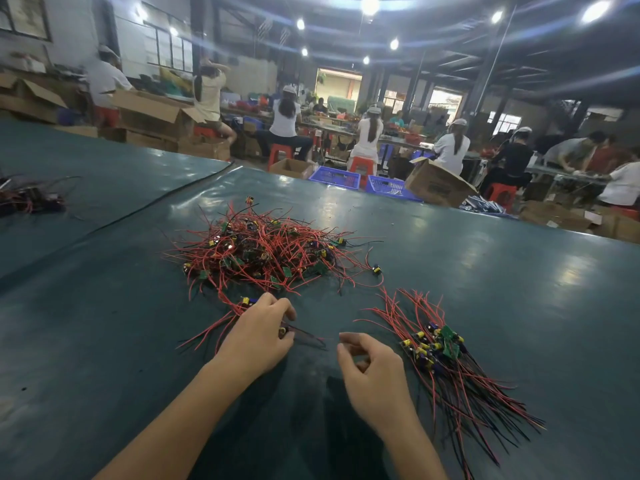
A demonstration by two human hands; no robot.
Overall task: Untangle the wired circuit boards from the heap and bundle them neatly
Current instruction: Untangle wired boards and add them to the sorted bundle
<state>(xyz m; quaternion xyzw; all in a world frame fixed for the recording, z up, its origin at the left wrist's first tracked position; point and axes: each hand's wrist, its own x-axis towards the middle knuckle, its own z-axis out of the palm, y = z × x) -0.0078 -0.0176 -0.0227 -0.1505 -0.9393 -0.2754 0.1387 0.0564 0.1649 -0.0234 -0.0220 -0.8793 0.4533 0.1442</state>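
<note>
A tangled heap of wired circuit boards [263, 251], small green boards with red and black wires, lies mid-table. My left hand [259, 336] sits just in front of it, fingers curled round a few boards whose red wires [204, 336] trail out to the left. To the right lies a sorted bundle of boards [438, 344], wires running roughly parallel toward the near right. My right hand [372, 370] hovers between the two groups, fingers loosely curled, holding nothing.
The dark green table cover [485, 278] stretches all round. Another small wire tangle [29, 199] lies at the far left. Beyond the table's far edge are blue crates [334, 176], cardboard boxes [436, 183] and seated workers.
</note>
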